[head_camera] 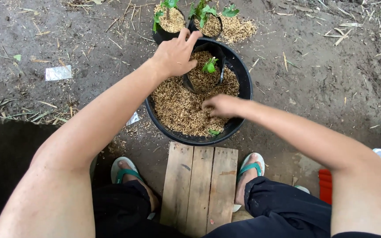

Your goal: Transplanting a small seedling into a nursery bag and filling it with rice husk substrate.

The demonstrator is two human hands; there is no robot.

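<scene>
From the head view, your left hand (pixel 175 55) gripped the rim of the bag (pixel 206 75) standing in the basin (pixel 243 72), while your right hand (pixel 219 105) curled into the husk (pixel 177 110); scoop fully, keeping the seedling (pixel 209 66) upright.

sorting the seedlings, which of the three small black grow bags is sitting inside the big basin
The bag with the smallest seedling, gripped at its rim by the left hand. The other two bags stand on the ground behind the basin.
</scene>
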